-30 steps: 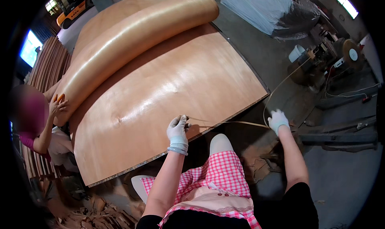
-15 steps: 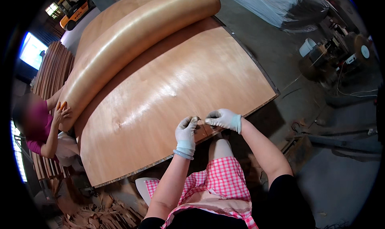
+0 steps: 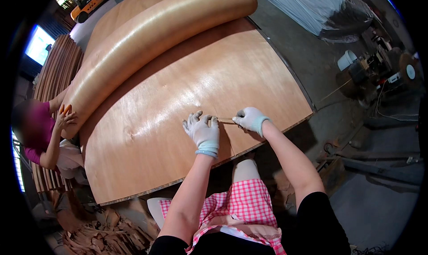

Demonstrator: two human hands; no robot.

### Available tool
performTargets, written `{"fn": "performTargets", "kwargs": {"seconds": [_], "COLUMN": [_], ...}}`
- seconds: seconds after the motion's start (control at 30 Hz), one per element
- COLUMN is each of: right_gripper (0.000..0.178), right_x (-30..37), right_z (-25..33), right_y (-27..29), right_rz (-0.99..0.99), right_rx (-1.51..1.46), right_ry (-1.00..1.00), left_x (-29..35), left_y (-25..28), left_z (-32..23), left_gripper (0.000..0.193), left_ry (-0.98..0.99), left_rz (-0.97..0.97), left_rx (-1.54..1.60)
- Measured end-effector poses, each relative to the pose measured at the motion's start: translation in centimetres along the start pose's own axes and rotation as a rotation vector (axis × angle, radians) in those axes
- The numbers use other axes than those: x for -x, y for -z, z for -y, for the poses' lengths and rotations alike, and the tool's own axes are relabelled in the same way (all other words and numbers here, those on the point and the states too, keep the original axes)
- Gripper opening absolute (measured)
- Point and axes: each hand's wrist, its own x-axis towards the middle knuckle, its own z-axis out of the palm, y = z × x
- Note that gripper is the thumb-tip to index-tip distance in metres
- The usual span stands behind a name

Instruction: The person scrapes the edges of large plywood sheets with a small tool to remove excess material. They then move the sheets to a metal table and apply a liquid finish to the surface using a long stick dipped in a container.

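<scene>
A wide sheet of wood veneer lies before me on a stack with a layered front edge. My right hand, in a whitish glove with a pale blue cuff, pinches a thin strip of veneer just above the sheet. The strip reaches left to the thumb side of my left hand. That gloved hand rests on the sheet with its fingers spread; whether its thumb touches the strip's end is hard to tell. A narrow dark seam runs from near the strip to the front edge.
A large veneer roll lies across the stack's far part. At the left a co-worker holds a hand against its end. Torn veneer scraps cover the floor at lower left. Machinery and a white bucket stand right.
Both hands have moved farther onto the sheet. My left fingers have spread out from a pinch, while my right hand has drawn slightly right; the strip now shows between them.
</scene>
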Motion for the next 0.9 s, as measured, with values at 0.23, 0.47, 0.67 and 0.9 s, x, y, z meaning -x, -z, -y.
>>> {"fn": "performTargets", "kwargs": {"seconds": [0.23,0.47,0.67,0.9], "right_gripper": [0.032,0.030,0.031,0.031], "right_x": [-1.7,-1.5,-2.1,-1.7], "right_z": [-0.1,-0.5,-1.4,-0.9], "right_y": [-0.3,0.0,0.3,0.6], "right_rz": [-0.012,0.046,0.019,-0.003], "right_rx": [0.221,0.047,0.080,0.160], "right_ry": [-0.015,-0.072,-0.051,-0.060], "left_x": [-0.4,3.6,4.9,5.2], "left_y": [-2.2,0.1,0.3,0.0], "left_z": [1.7,-0.3,-1.2,-0.6], "left_gripper": [0.022,0.045,0.051,0.057], "left_ry": [0.153,-0.421,-0.464,-0.345], "left_rz": [-0.002,0.199,0.360,0.190], "left_rx": [0.201,-0.037,-0.129,-0.035]}}
